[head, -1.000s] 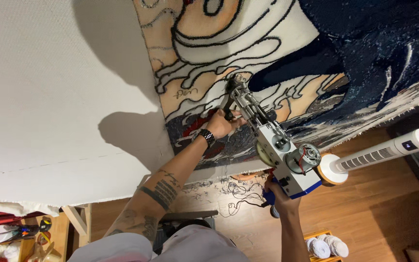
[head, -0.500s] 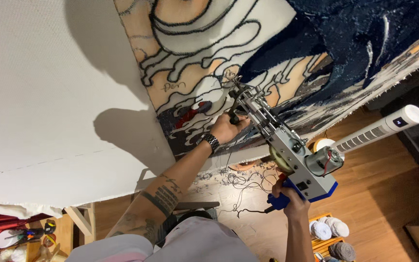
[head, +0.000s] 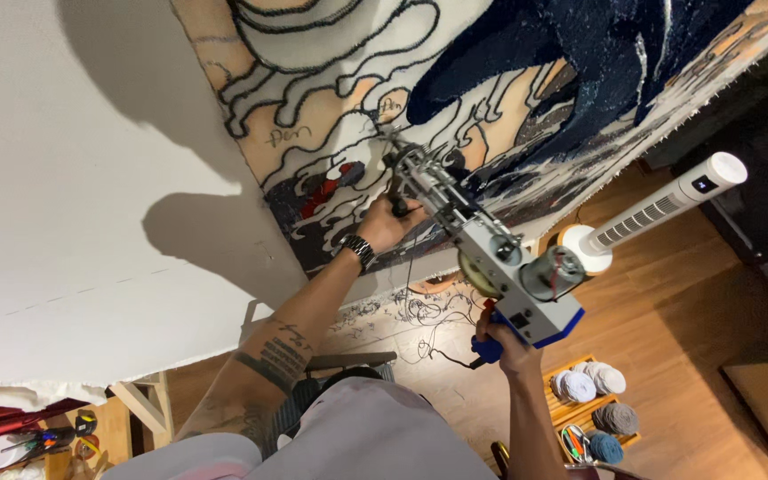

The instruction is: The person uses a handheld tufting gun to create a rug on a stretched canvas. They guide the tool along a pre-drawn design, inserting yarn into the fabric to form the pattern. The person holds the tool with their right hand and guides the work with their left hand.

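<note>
Metal tufting gun gripped by both hands against woolly rug.

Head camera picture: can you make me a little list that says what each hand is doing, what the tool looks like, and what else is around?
left hand: grips the front handle of the tufting gun, wristwatch on the wrist
right hand: grips the blue rear handle of the gun
tufting gun: grey metal with a blue base, tip pressed to the cloth
rug cloth: stretched upright, with dark blue, tan and white yarn areas and black outlines
tower fan: white, standing on the wooden floor
yarn balls: white, grey and blue, in a wooden crate on the floor
</note>
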